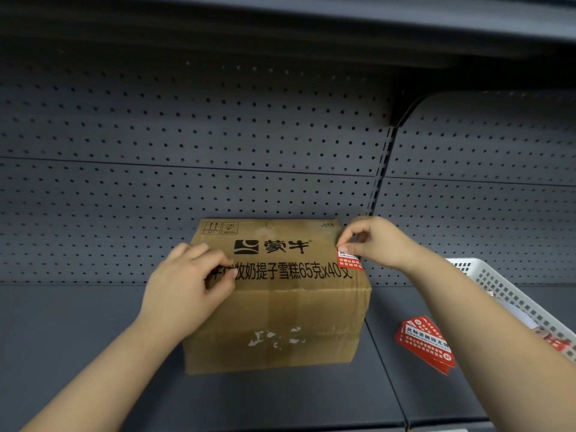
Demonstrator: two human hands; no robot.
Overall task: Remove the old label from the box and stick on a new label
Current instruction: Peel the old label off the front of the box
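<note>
A brown cardboard box (290, 310) with black printed characters stands on a dark grey shelf. My left hand (190, 282) rests on the box's top left, fingers curled against the surface. My right hand (374, 241) pinches the upper edge of a red and white label (350, 260) at the box's top right corner; the label hangs partly over that corner. White torn paper scraps (276, 336) show on the box's front face.
A stack of red and white labels (425, 342) lies on the shelf to the right of the box. A white perforated plastic basket (511, 294) sits at the far right. A pegboard back wall (218, 135) rises behind the box.
</note>
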